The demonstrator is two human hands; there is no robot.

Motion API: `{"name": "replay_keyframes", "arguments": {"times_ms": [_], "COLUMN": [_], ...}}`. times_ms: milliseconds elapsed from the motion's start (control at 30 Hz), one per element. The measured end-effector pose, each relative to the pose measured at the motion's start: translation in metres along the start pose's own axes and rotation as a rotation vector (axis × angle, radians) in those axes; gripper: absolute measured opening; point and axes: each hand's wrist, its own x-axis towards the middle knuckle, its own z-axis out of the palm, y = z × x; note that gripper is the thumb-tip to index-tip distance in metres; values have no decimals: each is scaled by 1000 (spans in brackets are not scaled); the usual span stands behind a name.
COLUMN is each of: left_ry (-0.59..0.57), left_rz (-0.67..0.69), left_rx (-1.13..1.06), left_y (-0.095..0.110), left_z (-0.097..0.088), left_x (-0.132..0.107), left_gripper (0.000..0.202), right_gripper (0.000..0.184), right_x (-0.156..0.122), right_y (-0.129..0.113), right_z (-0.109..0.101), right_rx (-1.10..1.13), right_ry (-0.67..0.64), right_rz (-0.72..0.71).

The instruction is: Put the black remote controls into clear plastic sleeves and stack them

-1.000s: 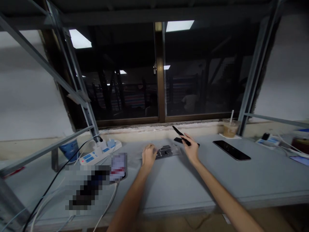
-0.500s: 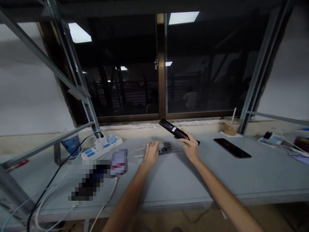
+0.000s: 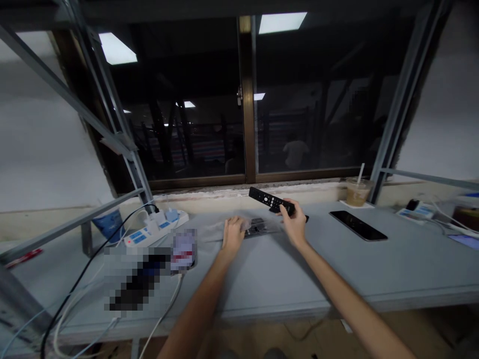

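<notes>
In my right hand [image 3: 295, 223] is a black remote control [image 3: 266, 198], held tilted above the table, its far end pointing up and left and its buttons facing me. Its near end is partly hidden by my fingers. To the left, my left hand [image 3: 234, 232] is closed on a clear plastic bag [image 3: 213, 232] lying on the table. A flat dark item [image 3: 258, 227] shows beside that hand, apparently in the bag; its kind I cannot make out. Behind my right wrist the end of another dark thing [image 3: 307, 219] peeks out.
A black phone [image 3: 358, 225] lies at right, with an iced drink cup [image 3: 357, 193] behind it. A white power strip [image 3: 157, 229] with plugs and cables sits at left, near a lit phone [image 3: 184, 249] and a blurred-out patch. Metal shelf posts [image 3: 398, 89] frame the window.
My right hand has turned the remote control over: its back with a white label faced me before, its buttons do now. My left hand stays on the plastic bag. The view has shifted slightly.
</notes>
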Motion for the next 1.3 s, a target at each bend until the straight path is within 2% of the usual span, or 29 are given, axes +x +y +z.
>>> {"name": "replay_keyframes", "arguments": {"times_ms": [200,400,467,633,800,933,1067,1167,1300], "left_ry": [37,120,159,126,73,-7,-78,-87,-71], "left_rz": [-8,-27,-19,13,39,59,66,74,65], "left_rx": [-2,-11,-19,-40,-48,-43,3,27,34], "left_y": [1,2,4,6,6,9,11,12,13], "left_z": [0,3,2,-2,-3,-3,-3,-3,-4], "left_x": [-1,-1,-2,-3,-3,-4,-6,-7,-8], "left_gripper": [22,6,10,13,13,16,14,15,17], "right_gripper": [52,52,51,47,42,31,30,34,33], "right_x": [6,9,9,8,9,9,6,3,2], "right_y": [-1,2,1,-1,-1,-1,-5,-9,-12], "right_z": [-1,-2,-2,-2,-3,-4,-2,-1,-5], "right_rx": [136,241,245,215,180,177,128,148,150], "right_ry": [101,114,102,55,100,100,3,-102,-88], "right_rz": [218,429,455,433,408,326,274,274,200]}}
